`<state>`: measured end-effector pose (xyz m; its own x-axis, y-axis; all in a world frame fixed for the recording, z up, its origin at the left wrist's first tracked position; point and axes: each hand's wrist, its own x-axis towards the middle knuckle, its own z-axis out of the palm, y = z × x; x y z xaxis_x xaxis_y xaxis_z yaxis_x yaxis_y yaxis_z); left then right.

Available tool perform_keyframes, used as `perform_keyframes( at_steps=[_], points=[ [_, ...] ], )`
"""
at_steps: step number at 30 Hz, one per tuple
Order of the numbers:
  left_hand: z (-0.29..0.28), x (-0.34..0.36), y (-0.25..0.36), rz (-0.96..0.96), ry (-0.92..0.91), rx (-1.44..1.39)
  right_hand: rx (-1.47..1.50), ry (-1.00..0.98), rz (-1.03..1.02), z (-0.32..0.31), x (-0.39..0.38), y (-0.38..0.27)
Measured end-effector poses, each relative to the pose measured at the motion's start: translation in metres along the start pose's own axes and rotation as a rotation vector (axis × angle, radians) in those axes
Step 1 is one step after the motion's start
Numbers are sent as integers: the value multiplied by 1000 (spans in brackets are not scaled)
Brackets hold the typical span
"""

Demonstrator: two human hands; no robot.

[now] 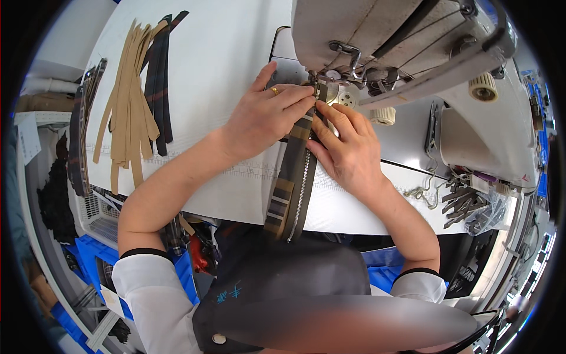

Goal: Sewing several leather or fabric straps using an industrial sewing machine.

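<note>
White desk (236, 197) carries the zipper (304, 189) and plaid strip (281, 196) up to the sewing machine (336, 23), where the splayed left hand (259, 115) atop and half-curled right hand (354, 150), grip unclear, should keep edges aligned.

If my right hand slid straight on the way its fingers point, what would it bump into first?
Probably your left hand, whose fingertips sit just ahead of your right hand's at the zipper; depth is unclear, so any gap between them is hard to judge.
</note>
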<state>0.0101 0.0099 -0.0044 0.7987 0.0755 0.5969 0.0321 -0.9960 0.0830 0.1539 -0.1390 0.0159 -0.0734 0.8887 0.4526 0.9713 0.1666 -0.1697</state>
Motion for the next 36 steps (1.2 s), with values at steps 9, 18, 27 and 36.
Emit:
perform_keyframes(
  at_steps=[9, 18, 27, 36],
  points=[
    [0, 0, -1, -10, -18, 4, 2, 9, 2, 2, 1, 2],
    [1, 0, 0, -21, -2, -5, 23, -45, 54, -3, 1, -3],
    [2, 2, 1, -24, 16, -6, 19, -27, 51, -2, 0, -3],
    [3, 4, 0, -55, 25, 6, 23, 26, 0, 1, 0, 1]
  ],
)
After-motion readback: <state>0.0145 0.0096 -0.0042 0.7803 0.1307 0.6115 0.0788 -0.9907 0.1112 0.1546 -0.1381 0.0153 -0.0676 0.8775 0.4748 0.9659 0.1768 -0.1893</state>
